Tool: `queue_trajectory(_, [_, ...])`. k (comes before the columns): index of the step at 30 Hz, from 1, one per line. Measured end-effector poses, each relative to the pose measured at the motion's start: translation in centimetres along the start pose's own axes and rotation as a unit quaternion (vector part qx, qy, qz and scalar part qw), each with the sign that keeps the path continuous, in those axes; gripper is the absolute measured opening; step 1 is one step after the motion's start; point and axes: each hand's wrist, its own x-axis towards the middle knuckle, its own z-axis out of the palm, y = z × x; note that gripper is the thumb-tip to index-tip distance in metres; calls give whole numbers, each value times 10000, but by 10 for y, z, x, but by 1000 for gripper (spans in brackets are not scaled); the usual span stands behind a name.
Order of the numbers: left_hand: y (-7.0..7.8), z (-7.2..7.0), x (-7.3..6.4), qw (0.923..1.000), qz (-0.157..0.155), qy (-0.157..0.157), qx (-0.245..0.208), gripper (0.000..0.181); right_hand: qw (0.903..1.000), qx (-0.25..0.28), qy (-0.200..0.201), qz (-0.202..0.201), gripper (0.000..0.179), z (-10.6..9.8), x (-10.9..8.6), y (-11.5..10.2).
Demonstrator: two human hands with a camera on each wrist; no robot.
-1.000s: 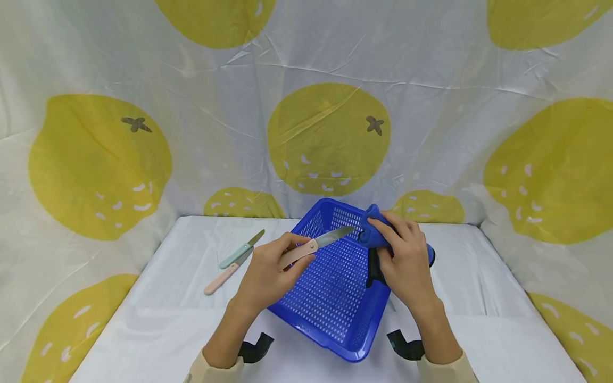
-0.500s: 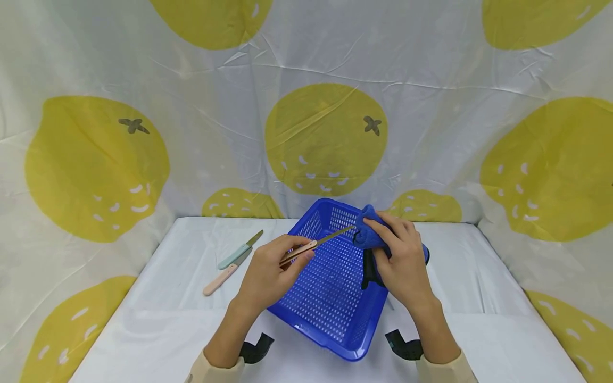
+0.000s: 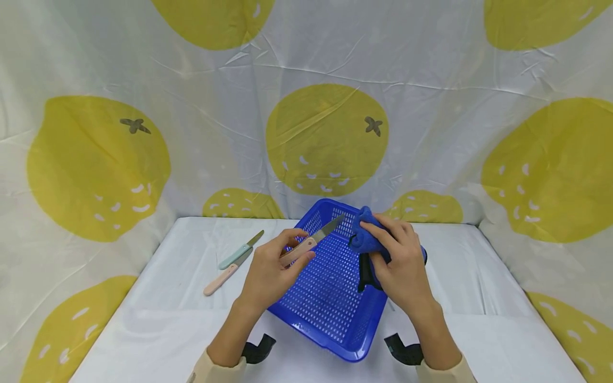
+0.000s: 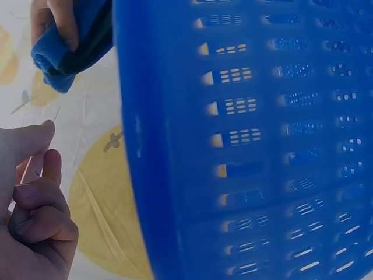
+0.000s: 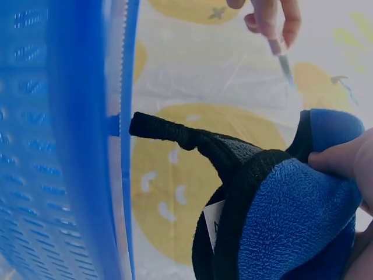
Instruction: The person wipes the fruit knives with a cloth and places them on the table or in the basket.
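Note:
A small knife with a pale pink handle (image 3: pixel 298 252) is pinched in my left hand (image 3: pixel 268 271), over the blue basket. Its blade (image 3: pixel 328 227) points up and to the right, flat side showing, its tip a little short of the cloth. My right hand (image 3: pixel 404 266) grips a bunched blue towel (image 3: pixel 366 234) with dark edging at the basket's right side. In the right wrist view the towel (image 5: pixel 297 216) shows a black binding, a hanging loop and a white label. The left wrist view shows the knife handle (image 4: pixel 34 166) between thumb and fingers.
A blue perforated basket (image 3: pixel 330 348) stands at an angle on the white-covered table (image 3: pixel 163 287). To its left lie two more knives, one with a mint handle (image 3: pixel 234 257) and one with a pink handle (image 3: pixel 220 280). A lemon-print cloth (image 3: pixel 431 69) hangs behind.
The knife has turned in my left hand, from flat to edge-on to flat again, and its blade now tilts more upward, apart from the towel. The right hand with the towel has shifted slightly left.

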Motion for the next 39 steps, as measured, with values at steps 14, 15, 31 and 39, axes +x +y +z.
queue_trajectory(14, [-3,6,-2,9997,181,99,113,27,9974,228,-517,-454,52,9,-4,-25])
queue_trajectory(15, [-3,6,-2,9995,258,99,137,27,9969,229,-533,-536,52,10,-4,-27])
queue_trajectory(31, [-2,6,-2,9906,1320,76,341,28,9913,41,-807,-1040,45,19,-6,-40])
queue_trajectory(39, [0,3,-1,9864,1612,110,305,27,9928,-175,-695,-955,42,20,-6,-42])
